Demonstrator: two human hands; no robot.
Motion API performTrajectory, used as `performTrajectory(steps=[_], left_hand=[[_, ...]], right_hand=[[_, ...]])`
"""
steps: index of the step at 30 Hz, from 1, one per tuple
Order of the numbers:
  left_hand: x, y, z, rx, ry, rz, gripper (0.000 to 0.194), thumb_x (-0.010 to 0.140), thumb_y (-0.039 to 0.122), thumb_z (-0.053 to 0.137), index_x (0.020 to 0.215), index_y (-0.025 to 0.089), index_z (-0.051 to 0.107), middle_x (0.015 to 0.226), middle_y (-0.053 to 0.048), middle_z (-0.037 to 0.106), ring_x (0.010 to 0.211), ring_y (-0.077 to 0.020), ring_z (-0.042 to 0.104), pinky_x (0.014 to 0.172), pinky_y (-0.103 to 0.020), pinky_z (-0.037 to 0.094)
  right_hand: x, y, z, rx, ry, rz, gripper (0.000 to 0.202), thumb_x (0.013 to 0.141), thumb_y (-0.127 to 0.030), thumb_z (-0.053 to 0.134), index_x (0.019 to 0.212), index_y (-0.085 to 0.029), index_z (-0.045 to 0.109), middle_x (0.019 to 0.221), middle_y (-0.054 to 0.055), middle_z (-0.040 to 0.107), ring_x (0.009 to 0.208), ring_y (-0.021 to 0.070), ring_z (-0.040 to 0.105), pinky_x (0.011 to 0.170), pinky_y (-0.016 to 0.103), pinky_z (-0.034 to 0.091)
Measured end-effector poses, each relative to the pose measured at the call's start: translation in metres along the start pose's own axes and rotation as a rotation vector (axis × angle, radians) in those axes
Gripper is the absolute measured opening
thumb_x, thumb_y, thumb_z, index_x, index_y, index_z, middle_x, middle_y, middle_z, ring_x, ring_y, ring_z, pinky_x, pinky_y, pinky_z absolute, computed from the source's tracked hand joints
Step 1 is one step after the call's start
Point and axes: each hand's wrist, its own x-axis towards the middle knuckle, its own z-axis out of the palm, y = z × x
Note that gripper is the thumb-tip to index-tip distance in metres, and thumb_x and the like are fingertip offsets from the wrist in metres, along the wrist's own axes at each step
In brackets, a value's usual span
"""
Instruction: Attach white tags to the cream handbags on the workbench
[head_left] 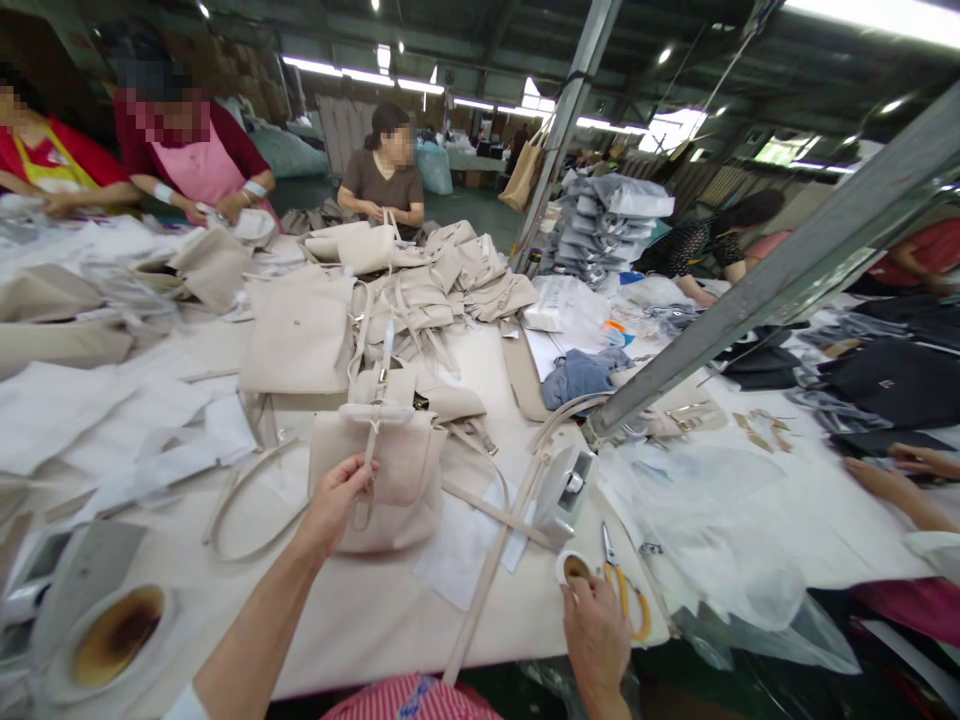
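Note:
My left hand is closed on a thin strap at the front flap of a beige handbag. The bag stands upright on the table, facing me. Down at the right, my right hand has its fingers curled at the edge of a small white roll with a brown core, which looks like tape; the fingertips are partly hidden. Close beside that hand lie scissors with yellow handles. A grey tape dispenser sits just beyond the roll.
More beige bags are heaped behind. A slanted metal post rises from the table at right. Clear plastic bags hang over the right edge. Another white roll sits front left. Co-workers work around the table.

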Motion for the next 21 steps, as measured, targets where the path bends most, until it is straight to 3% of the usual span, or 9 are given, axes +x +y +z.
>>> performTrajectory(steps=[4, 8, 12, 16, 21], left_hand=[[-0.005, 0.003, 0.001, -0.003, 0.005, 0.006, 0.038, 0.064, 0.048, 0.068, 0.083, 0.016, 0.066, 0.070, 0.000, 0.060, 0.063, -0.0142, 0.048, 0.065, -0.028, 0.036], [-0.007, 0.005, 0.002, 0.003, 0.003, 0.008, 0.036, 0.064, 0.047, 0.066, 0.081, 0.016, 0.065, 0.069, 0.001, 0.059, 0.062, -0.0138, 0.047, 0.064, -0.028, 0.035], [-0.005, 0.003, 0.002, 0.012, 0.010, 0.023, 0.033, 0.064, 0.045, 0.065, 0.079, 0.016, 0.065, 0.068, 0.001, 0.059, 0.063, -0.0137, 0.046, 0.065, -0.028, 0.034], [-0.004, 0.001, 0.003, 0.015, 0.023, 0.042, 0.031, 0.065, 0.044, 0.064, 0.079, 0.016, 0.066, 0.065, 0.002, 0.058, 0.061, -0.0138, 0.045, 0.064, -0.028, 0.033], [-0.003, 0.001, 0.002, 0.013, 0.022, 0.055, 0.030, 0.066, 0.044, 0.063, 0.077, 0.017, 0.066, 0.061, 0.003, 0.054, 0.060, -0.0138, 0.043, 0.063, -0.028, 0.031]], right_hand=[[0.006, -0.050, -0.001, 0.389, -0.203, -0.008, 0.039, 0.095, -0.042, 0.037, 0.071, -0.021, 0.060, 0.074, 0.006, 0.065, 0.071, 0.0198, 0.061, 0.066, 0.030, 0.042], [0.022, -0.095, 0.017, 0.488, -0.292, 0.025, 0.045, 0.096, -0.043, 0.030, 0.071, -0.022, 0.060, 0.065, 0.004, 0.066, 0.067, 0.0190, 0.063, 0.063, 0.028, 0.043], [0.038, -0.108, 0.030, 0.519, -0.328, 0.069, 0.034, 0.092, -0.038, 0.036, 0.078, -0.021, 0.062, 0.077, 0.008, 0.071, 0.079, 0.0220, 0.067, 0.067, 0.030, 0.045], [0.051, -0.114, 0.032, 0.535, -0.377, 0.157, 0.029, 0.083, -0.045, 0.052, 0.068, -0.021, 0.058, 0.074, 0.011, 0.070, 0.077, 0.0268, 0.067, 0.066, 0.034, 0.044], [0.065, -0.125, 0.029, 0.647, -0.436, 0.197, 0.020, 0.070, -0.035, 0.062, 0.057, -0.022, 0.053, 0.065, 0.003, 0.063, 0.072, 0.0223, 0.061, 0.065, 0.031, 0.042]])
